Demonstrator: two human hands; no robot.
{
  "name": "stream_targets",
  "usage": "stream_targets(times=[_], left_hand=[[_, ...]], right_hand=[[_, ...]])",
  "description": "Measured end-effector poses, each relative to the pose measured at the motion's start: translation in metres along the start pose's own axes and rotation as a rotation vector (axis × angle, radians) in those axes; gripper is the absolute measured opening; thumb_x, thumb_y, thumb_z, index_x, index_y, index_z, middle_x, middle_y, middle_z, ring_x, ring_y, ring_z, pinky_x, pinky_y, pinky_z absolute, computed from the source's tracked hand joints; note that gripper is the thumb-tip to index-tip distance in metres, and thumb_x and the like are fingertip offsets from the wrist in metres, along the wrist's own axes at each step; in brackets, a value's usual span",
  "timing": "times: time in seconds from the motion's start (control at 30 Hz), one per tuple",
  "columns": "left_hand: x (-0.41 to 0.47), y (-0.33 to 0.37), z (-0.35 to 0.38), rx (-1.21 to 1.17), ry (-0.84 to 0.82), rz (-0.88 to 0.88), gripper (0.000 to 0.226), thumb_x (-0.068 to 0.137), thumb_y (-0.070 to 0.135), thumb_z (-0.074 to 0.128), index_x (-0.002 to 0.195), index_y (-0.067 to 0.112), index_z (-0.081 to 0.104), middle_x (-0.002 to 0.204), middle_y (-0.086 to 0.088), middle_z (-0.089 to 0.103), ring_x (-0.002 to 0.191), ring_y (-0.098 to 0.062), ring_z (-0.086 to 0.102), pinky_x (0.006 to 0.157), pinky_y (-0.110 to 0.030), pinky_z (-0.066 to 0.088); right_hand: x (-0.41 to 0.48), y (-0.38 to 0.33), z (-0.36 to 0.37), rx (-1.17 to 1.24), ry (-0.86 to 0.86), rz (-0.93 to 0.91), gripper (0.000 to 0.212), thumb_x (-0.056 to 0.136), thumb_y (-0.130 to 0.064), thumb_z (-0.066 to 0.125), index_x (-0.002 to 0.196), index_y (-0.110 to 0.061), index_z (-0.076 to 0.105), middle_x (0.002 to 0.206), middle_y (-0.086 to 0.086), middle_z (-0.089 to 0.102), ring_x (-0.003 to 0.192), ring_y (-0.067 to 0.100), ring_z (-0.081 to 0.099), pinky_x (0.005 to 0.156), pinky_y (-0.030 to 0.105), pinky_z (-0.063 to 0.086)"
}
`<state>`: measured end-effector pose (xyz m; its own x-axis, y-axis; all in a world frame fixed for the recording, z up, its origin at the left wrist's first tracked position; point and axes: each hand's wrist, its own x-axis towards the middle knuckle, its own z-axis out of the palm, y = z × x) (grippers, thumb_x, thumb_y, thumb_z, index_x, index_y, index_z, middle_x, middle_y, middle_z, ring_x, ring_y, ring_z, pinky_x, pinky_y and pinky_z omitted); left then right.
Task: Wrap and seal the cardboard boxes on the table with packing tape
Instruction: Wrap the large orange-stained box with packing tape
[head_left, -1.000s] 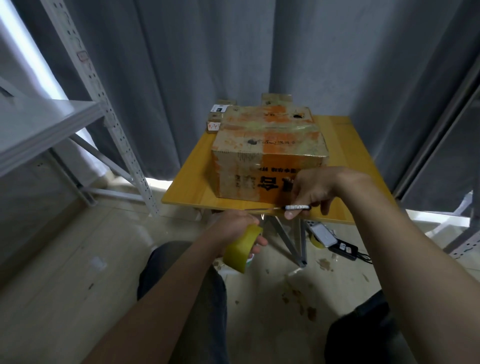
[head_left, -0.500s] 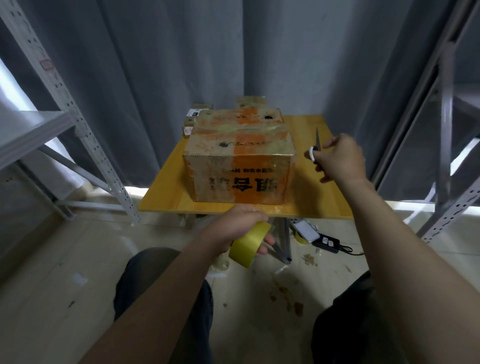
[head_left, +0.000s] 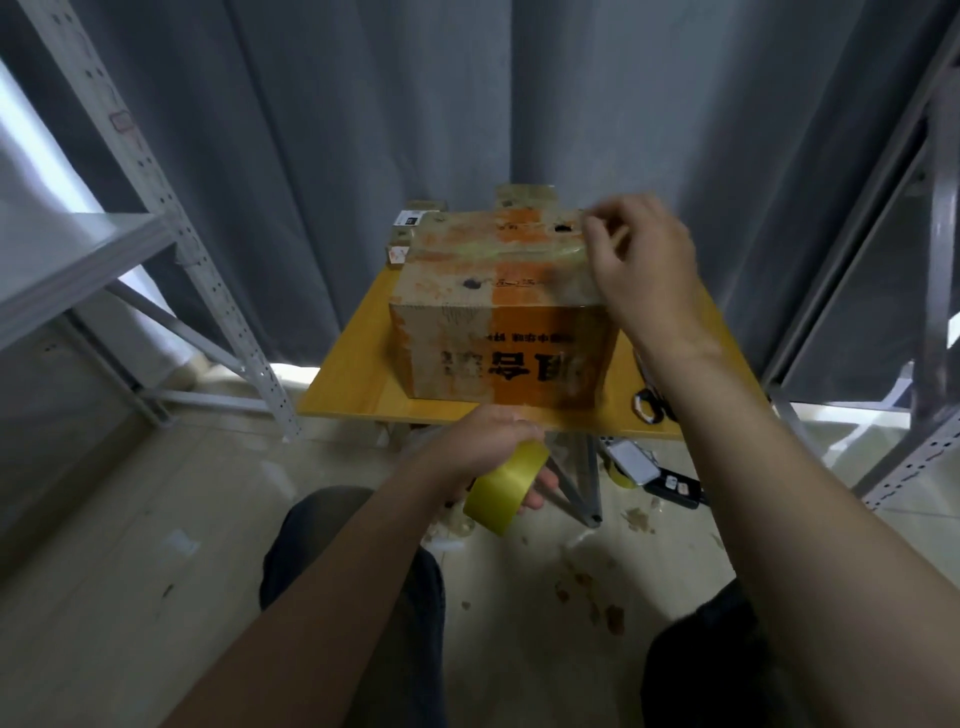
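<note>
A large cardboard box (head_left: 488, 317) with an orange stripe and black characters sits in the middle of the small yellow table (head_left: 353, 379). My left hand (head_left: 488, 441) holds a yellow roll of packing tape (head_left: 504, 488) below the table's front edge. My right hand (head_left: 639, 265) hovers over the box's top right corner, fingers bent and loosely apart, with nothing in it. The scissors (head_left: 649, 405) lie on the table to the right of the box, partly hidden by my right forearm.
Smaller cardboard boxes (head_left: 415, 228) stand behind the big one at the table's far edge. Grey metal shelving (head_left: 171, 218) rises at left and right. A phone and a black device (head_left: 654, 473) lie on the littered floor under the table. Grey curtains hang behind.
My right hand has put down the scissors on the table at the right and moved up over the box's top right corner. My left hand still holds the tape roll low.
</note>
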<state>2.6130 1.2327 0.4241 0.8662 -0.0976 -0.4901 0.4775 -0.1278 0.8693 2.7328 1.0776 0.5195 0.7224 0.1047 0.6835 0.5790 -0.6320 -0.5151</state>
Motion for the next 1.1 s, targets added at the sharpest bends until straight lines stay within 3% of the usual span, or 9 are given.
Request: stream_targets(times=[0.17,0.3,0.37,0.43,0.57,0.73,0.83,0.97,1.1], left_hand=[[-0.003,-0.009,-0.006,-0.030,-0.015,-0.025,0.015,0.107,0.025,0.055,0.112,0.011,0.055,0.084,-0.022,0.077,0.057,-0.031,0.071,0.056,-0.037,0.060],[-0.007,-0.014,-0.008,-0.045,-0.041,-0.031,0.015,0.107,0.028,0.055,0.111,0.014,0.055,0.086,-0.021,0.077,0.058,-0.031,0.071,0.056,-0.036,0.059],[-0.007,-0.017,-0.010,-0.050,-0.048,-0.025,0.015,0.108,0.027,0.054,0.113,0.013,0.055,0.085,-0.020,0.077,0.058,-0.030,0.071,0.055,-0.036,0.059],[-0.005,-0.020,-0.011,-0.039,-0.046,-0.025,0.016,0.108,0.026,0.053,0.115,0.012,0.055,0.083,-0.019,0.077,0.058,-0.030,0.070,0.055,-0.036,0.059],[-0.001,-0.024,-0.011,-0.029,-0.055,-0.044,0.017,0.108,0.026,0.054,0.115,0.010,0.056,0.085,-0.020,0.077,0.058,-0.030,0.071,0.053,-0.034,0.058],[0.002,-0.030,-0.012,-0.059,-0.093,-0.072,0.017,0.107,0.025,0.057,0.112,0.009,0.057,0.087,-0.024,0.076,0.057,-0.032,0.070,0.050,-0.033,0.058],[0.003,-0.032,-0.015,-0.069,-0.114,-0.080,0.017,0.105,0.026,0.059,0.108,0.009,0.060,0.091,-0.026,0.076,0.058,-0.032,0.070,0.052,-0.034,0.059],[0.003,-0.035,-0.022,-0.072,-0.094,-0.072,0.019,0.106,0.028,0.058,0.111,0.010,0.057,0.089,-0.024,0.076,0.060,-0.033,0.070,0.055,-0.035,0.060],[-0.005,-0.022,-0.027,-0.191,-0.005,0.046,0.021,0.106,0.025,0.057,0.112,0.005,0.062,0.084,-0.023,0.076,0.063,-0.037,0.071,0.057,-0.037,0.059]], right_hand=[[0.014,-0.072,0.073,-0.199,-0.412,-0.515,0.054,0.099,-0.064,0.054,0.131,-0.021,0.061,0.130,0.002,0.061,0.119,0.024,0.056,0.096,0.040,0.047],[0.028,-0.074,0.108,-0.427,-0.610,-0.672,0.082,0.091,-0.080,0.047,0.148,-0.021,0.045,0.148,0.004,0.049,0.132,0.029,0.049,0.091,0.046,0.048],[0.023,-0.069,0.116,-0.533,-0.606,-0.793,0.090,0.086,-0.080,0.054,0.153,-0.022,0.037,0.151,0.005,0.045,0.134,0.031,0.048,0.085,0.044,0.048],[0.011,-0.064,0.121,-0.675,-0.528,-0.998,0.090,0.087,-0.071,0.061,0.155,-0.020,0.031,0.156,0.010,0.041,0.137,0.037,0.045,0.100,0.051,0.047],[-0.008,-0.047,0.125,-0.830,-0.262,-1.378,0.064,0.100,-0.039,0.044,0.157,-0.016,0.027,0.165,0.020,0.030,0.144,0.043,0.038,0.125,0.066,0.017],[-0.032,-0.022,0.135,-0.820,-0.472,-1.600,0.057,0.107,-0.036,0.031,0.160,-0.017,0.029,0.172,0.017,0.017,0.158,0.039,0.016,0.129,0.059,0.000],[-0.051,-0.006,0.143,-0.606,-0.751,-1.567,0.050,0.111,-0.022,0.025,0.159,-0.015,0.038,0.173,0.012,0.020,0.160,0.032,0.017,0.131,0.050,0.008],[-0.057,-0.017,0.140,-0.170,-1.017,-1.225,0.041,0.111,-0.015,0.039,0.151,-0.012,0.046,0.170,0.009,0.029,0.155,0.024,0.030,0.127,0.040,0.024],[-0.038,-0.047,0.109,0.032,-0.937,-0.927,0.033,0.106,-0.012,0.050,0.138,-0.013,0.057,0.130,0.007,0.068,0.110,0.021,0.067,0.089,0.036,0.055]])
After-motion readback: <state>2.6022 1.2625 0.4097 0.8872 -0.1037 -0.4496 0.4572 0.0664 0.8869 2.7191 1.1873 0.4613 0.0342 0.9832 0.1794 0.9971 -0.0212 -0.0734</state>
